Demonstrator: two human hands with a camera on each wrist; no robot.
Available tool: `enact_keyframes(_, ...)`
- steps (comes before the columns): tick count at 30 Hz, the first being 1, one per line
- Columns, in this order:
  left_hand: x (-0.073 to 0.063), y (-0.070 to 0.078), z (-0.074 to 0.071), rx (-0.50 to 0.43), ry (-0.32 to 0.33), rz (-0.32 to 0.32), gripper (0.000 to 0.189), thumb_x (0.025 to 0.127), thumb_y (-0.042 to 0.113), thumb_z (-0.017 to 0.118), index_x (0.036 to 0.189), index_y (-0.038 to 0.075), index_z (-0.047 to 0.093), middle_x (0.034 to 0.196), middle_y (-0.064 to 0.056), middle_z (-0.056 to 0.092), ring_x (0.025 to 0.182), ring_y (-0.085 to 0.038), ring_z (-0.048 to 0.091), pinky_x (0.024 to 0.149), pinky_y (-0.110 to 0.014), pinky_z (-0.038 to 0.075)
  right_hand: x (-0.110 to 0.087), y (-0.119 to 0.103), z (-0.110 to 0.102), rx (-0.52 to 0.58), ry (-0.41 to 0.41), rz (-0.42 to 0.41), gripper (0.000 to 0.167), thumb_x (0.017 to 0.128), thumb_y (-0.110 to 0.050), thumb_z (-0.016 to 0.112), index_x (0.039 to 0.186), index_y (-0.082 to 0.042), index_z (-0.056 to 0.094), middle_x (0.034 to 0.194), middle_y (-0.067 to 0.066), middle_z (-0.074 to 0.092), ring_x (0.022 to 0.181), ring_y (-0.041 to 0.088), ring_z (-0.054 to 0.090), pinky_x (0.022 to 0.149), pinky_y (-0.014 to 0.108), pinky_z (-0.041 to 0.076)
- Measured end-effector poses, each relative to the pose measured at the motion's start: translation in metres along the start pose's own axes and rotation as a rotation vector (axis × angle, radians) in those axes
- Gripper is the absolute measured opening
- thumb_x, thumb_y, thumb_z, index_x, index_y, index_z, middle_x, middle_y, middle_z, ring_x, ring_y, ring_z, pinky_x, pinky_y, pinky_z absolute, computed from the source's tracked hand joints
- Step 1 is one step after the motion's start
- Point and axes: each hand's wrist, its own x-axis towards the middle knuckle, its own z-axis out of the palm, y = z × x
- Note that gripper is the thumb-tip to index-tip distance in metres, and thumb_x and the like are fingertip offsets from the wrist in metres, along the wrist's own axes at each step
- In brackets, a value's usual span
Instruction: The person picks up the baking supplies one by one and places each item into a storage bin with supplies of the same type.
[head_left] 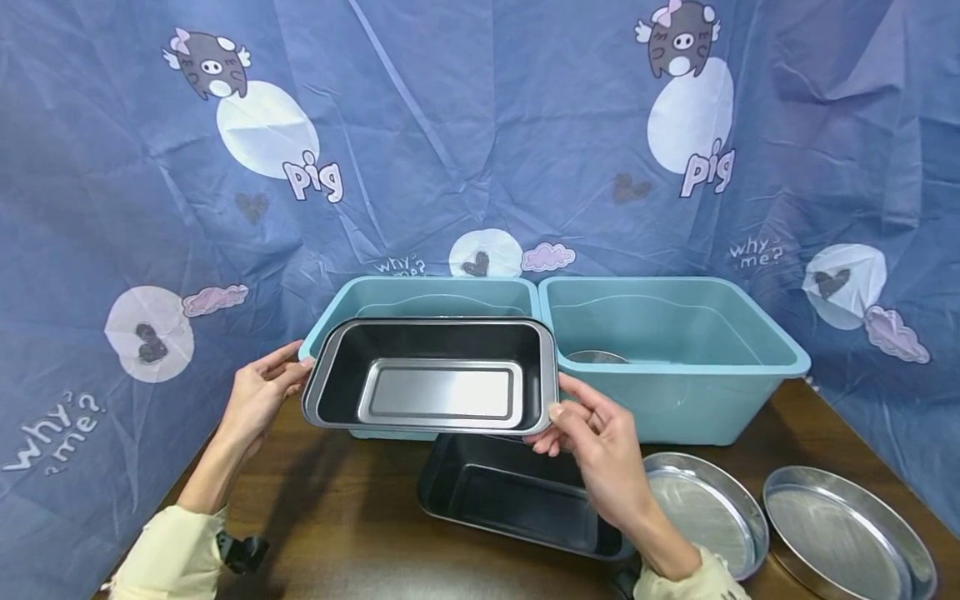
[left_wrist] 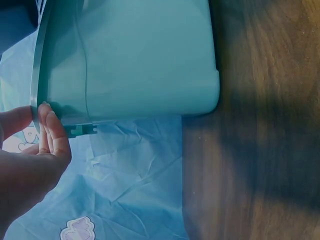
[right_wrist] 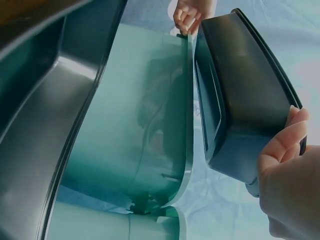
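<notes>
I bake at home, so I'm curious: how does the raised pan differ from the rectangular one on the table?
The raised pan is gripped by the right hand; the lower pan rests on the table. In the head view, the raised pan's floor shines silvery, while the lower pan's looks dark. Both are rectangular with outlined floor panels.

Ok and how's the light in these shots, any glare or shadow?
Head: bright, with glare on the base of the raised pan and a shadow on the table to its lower left; left wrist: dimmer, bluish, dark shadow across the table; right wrist: a pale streak inside the other pan, cloth washed out.
</notes>
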Motion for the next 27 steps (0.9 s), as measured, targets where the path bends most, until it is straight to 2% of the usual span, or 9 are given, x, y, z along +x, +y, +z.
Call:
enact_keyframes(7, 0.001, 0.0, 0.0, -0.008, 0.002, -0.012, 0.058, 0.105, 0.006, 0.059, 0.15, -0.019, 0.033, 0.082, 0.017, 0.067, 0.074, 0.002, 0.063, 0.068, -0.013, 0.052, 0.009, 0.003, -0.002, 0.012, 0.028, 0.021, 0.043, 0.099, 0.012, 0.048, 0.142, 0.019, 0.045, 0.083, 0.014, 0.074, 0.063, 0.015, 0.068, 0.059, 0.021, 0.054)
enact_keyframes(21, 0.001, -0.001, 0.0, -0.041, -0.016, 0.008, 0.056, 0.105, 0.005, 0.059, 0.149, -0.019, 0.034, 0.084, 0.014, 0.068, 0.075, 0.0, 0.064, 0.072, -0.015, 0.054, 0.025, 0.008, -0.002, 0.037, 0.035, -0.027, 0.044, 0.1, 0.011, 0.048, 0.142, 0.021, 0.042, 0.08, 0.008, 0.074, 0.063, 0.012, 0.067, 0.059, 0.019, 0.052)
enact_keyframes(27, 0.001, -0.002, -0.001, -0.046, -0.019, 0.011, 0.057, 0.105, 0.004, 0.059, 0.15, -0.019, 0.033, 0.085, 0.013, 0.068, 0.075, -0.001, 0.065, 0.072, -0.015, 0.054, 0.033, 0.011, -0.001, 0.046, 0.044, -0.042, 0.042, 0.1, 0.011, 0.048, 0.141, 0.019, 0.046, 0.081, 0.012, 0.074, 0.063, 0.013, 0.067, 0.059, 0.019, 0.052)
